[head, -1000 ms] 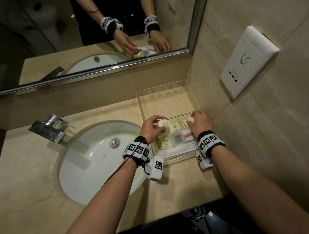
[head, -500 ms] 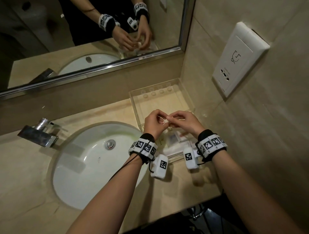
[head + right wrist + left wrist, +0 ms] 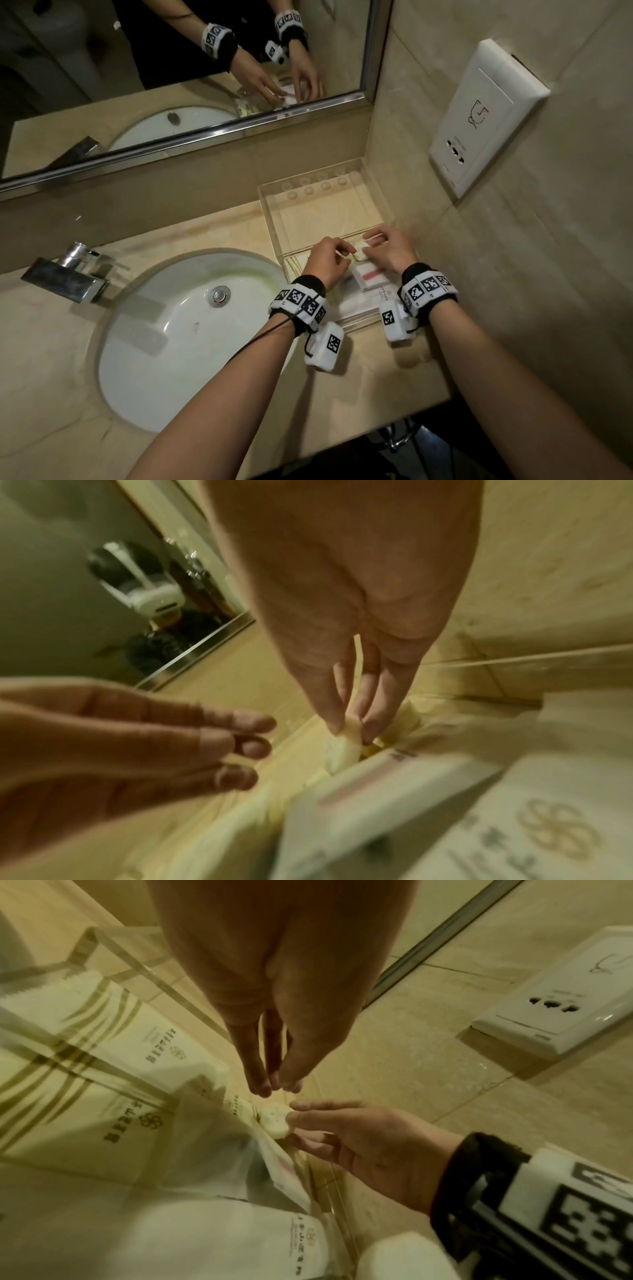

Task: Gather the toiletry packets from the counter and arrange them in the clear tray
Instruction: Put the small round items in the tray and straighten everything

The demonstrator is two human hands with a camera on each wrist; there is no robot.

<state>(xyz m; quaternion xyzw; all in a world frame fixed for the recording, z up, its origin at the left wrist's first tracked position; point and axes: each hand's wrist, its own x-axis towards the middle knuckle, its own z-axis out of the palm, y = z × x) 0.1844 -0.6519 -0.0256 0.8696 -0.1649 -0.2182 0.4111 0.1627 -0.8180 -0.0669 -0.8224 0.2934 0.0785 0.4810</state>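
A: Item one, small soap packet. Location?

B: Pinched in the right hand, thumb and fingers closed on it, low over the clear tray, at the divider between the far bay and the near one. In the right wrist view the packet hangs straight below that grip, its long axis pointing down into the gap beside a white box.

A: Second grip?

B: Left hand, just beside the packet on its left. Fingers extended and loosely together, clamped on nothing. In the left wrist view its fingertips sit just above the packet, apart from it. The right hand is the nearer one; it already has contact.

A: Material and form?

B: Packet: pale cream, rounded, smooth wrapper, small printed emblem. Likely light, slightly slippery.

A: Surrounding stock?

B: Flat cream sachets with olive stripes and a flower mark, matte paper with a serrated edge, lying in the near bay below both grips. The box carries a pink stripe. Tray walls are thick and transparent; the far bay holds no packets.

A: Beyond that?

B: Beige stone worktop, white oval basin, wall socket.
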